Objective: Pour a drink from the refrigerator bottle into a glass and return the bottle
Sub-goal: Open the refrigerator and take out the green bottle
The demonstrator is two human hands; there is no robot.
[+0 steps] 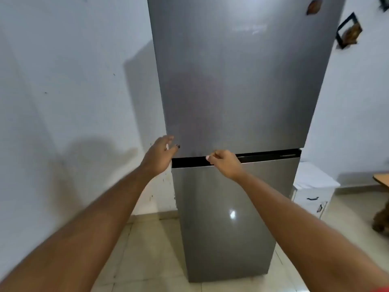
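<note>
Refrigerator: a tall grey two-door refrigerator [235,91] stands against a white wall [73,70], both doors closed, so the bottle and the glass named in the task are out of sight.
Upper door: the larger panel, brushed grey, with faint pale lettering near its top right (too blurred to read) and a brown oval magnet [314,6] near the top corner.
Lower door: the lower door [229,218] is shorter and glossier, and carries a bright spot of reflected light.
Gap between doors: a dark horizontal recess [269,155] runs across the full width where the two doors meet.
Left hand: the left hand [161,154] is at the left edge of the upper door, just above the recess, fingers spread and loose, gripping nothing; whether the fingertips touch the door edge I cannot tell.
Right hand: the right hand [224,162] is at the recess near the middle of the refrigerator, fingers curled inward over its upper lip (a hooked grip, though how firmly it bites is not clear).
Arms: both forearms are bare and stretched forward from the lower corners of the view.
Right of the refrigerator: a small white cabinet [313,192] with dark handles stands just beside it, and a wooden table edge [382,180] shows at the far right.
Floor: pale tiled floor [147,249].
Wall decoration: a black frame [348,30] hangs on the wall to the upper right.
</note>
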